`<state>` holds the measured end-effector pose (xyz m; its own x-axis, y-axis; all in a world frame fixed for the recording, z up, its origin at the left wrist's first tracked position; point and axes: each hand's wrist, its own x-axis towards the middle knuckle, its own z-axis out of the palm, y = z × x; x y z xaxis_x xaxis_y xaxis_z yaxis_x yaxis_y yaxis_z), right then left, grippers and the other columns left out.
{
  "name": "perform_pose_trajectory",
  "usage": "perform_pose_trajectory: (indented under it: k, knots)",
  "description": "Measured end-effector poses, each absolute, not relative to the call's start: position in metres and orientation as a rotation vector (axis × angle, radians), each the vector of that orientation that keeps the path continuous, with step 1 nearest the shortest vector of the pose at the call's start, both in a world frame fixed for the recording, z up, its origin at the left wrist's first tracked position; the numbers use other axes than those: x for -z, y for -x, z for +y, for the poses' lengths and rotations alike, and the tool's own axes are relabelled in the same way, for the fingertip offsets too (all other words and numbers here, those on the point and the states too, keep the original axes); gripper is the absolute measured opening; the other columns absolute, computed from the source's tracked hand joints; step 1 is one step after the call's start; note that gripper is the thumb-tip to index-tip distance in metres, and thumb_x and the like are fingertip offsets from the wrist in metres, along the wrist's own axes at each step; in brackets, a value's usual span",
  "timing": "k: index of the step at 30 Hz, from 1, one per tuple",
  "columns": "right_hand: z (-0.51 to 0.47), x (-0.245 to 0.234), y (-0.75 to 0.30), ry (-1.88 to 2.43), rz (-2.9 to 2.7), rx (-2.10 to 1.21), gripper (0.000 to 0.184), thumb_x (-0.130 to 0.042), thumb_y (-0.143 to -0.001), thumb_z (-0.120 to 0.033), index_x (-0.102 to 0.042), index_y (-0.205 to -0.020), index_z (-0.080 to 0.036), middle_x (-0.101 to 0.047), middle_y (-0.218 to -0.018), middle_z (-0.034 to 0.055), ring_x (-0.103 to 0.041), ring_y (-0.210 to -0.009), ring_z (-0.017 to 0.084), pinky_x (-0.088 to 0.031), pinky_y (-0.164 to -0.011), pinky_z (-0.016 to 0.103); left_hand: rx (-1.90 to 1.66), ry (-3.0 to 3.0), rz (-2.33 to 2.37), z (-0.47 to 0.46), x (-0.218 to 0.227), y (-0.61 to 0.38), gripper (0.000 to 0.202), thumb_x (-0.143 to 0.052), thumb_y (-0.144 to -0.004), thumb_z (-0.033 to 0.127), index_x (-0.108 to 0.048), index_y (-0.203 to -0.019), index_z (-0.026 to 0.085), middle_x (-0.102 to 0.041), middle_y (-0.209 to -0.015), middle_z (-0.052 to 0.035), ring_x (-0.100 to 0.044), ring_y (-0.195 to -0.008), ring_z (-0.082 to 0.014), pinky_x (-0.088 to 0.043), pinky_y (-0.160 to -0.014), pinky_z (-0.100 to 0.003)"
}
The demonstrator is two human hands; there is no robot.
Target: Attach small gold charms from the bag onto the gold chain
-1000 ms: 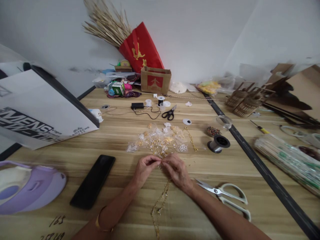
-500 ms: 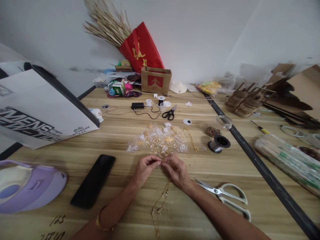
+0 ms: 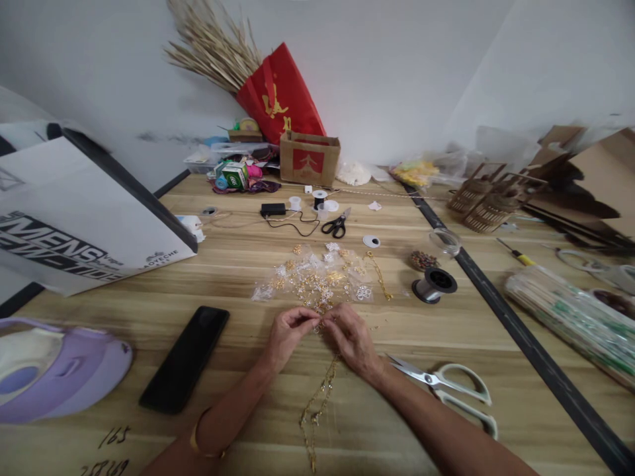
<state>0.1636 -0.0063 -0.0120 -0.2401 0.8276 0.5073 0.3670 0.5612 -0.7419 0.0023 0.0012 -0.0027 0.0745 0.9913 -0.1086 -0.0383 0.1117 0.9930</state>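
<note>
My left hand (image 3: 292,330) and my right hand (image 3: 351,338) meet at the fingertips over the table, both closed in a pinch. Whatever sits between the left fingertips is too small to make out. A gold chain (image 3: 315,418) with small bright beads hangs in a long loop toward me, its upper end running in under my right hand, which grips it; the exact hold is hidden. Just beyond the fingertips lies a spread of small gold and clear beads and charms (image 3: 322,287), partly on little plastic bags. A shorter gold chain (image 3: 380,274) rests to their right.
White-handled scissors (image 3: 441,383) lie beside my right forearm, a black phone (image 3: 186,360) left of my left arm. A wire spool (image 3: 434,285) and a jar of beads (image 3: 424,260) stand at right. Black scissors (image 3: 336,225) lie farther back. A purple visor (image 3: 84,370) is at left.
My right fingertips have shifted very slightly. The chain, the beads and my left hand look the same.
</note>
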Motion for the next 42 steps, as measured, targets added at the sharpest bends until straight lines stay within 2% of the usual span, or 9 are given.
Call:
perform_pose_trajectory:
  k: [15,42]
  knots:
    - [-0.0064,0.0125,-0.163,0.969,-1.84,-0.608,0.011,-0.047,-0.09,-0.022,-0.057,-0.086,-0.02,-0.059,-0.078,0.0043,-0.054,-0.076,0.018,-0.043,-0.07,0.031,-1.098,-1.075,1.156,0.002,0.0051,-0.0033,0.008,-0.073,-0.06,0.017,-0.071,-0.068,0.015,-0.071,-0.069,-0.0021,-0.062,-0.067,-0.0146,-0.048,-0.067,-0.023]
    - [-0.0071,0.0113,-0.1629,0.99,-1.835,-0.612,0.011,-0.046,-0.09,-0.02,-0.056,-0.085,-0.02,-0.059,-0.078,0.0043,-0.053,-0.076,0.018,-0.042,-0.07,0.031,-1.104,-1.045,1.176,0.0016,0.0028,-0.0031,0.01,-0.073,-0.059,0.019,-0.071,-0.067,0.015,-0.071,-0.069,-0.0017,-0.062,-0.068,-0.0144,-0.047,-0.069,-0.023]
